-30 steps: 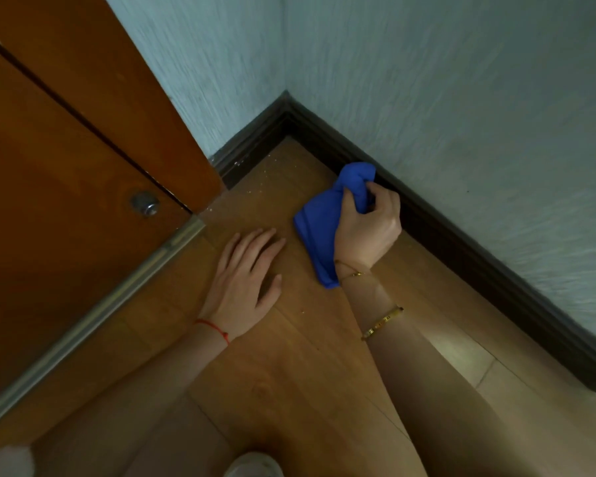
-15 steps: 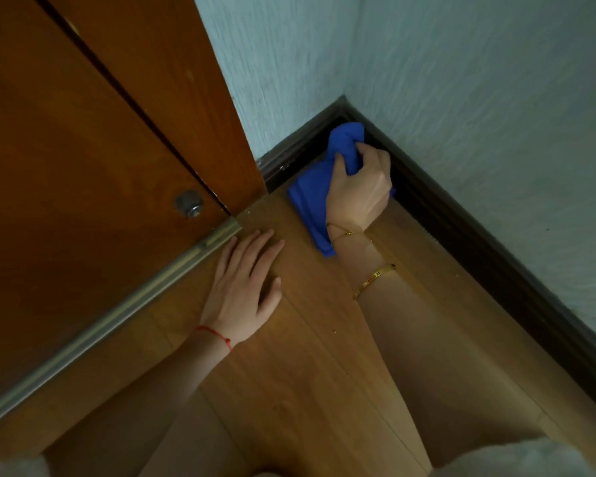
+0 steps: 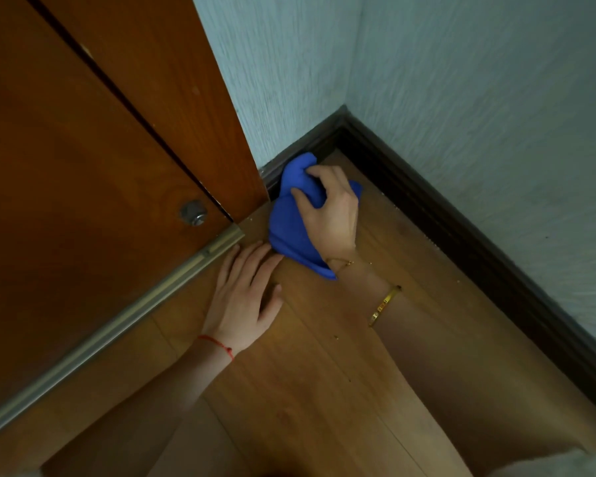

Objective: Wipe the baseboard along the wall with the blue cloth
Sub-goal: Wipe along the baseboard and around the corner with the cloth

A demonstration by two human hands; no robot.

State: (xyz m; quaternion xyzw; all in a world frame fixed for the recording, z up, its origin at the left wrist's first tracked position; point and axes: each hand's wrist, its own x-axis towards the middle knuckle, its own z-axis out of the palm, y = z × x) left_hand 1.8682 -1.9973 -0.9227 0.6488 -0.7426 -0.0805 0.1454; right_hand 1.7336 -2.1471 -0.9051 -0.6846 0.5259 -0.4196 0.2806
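Observation:
My right hand [image 3: 331,208] grips the bunched blue cloth [image 3: 289,228] and holds its top end against the short dark baseboard [image 3: 303,149] on the left wall, right beside the wooden door frame. The loose tail of the cloth trails down over the floor toward my wrist. A longer stretch of dark baseboard [image 3: 461,235] runs along the right wall, away from the corner. My left hand [image 3: 248,297] rests flat on the wooden floor, fingers straight, fingertips near the cloth's lower edge and the metal rail.
A brown wooden door [image 3: 83,166] with a round metal fitting [image 3: 194,213] fills the left side, with a metal floor rail [image 3: 117,325] under it. Pale textured walls [image 3: 479,98] meet at the corner. Small crumbs lie on the wood floor [image 3: 324,390] near the right baseboard.
My right hand has carried the cloth from the right wall's baseboard through the corner to the left wall's baseboard by the door frame. My left hand has stayed flat on the floor.

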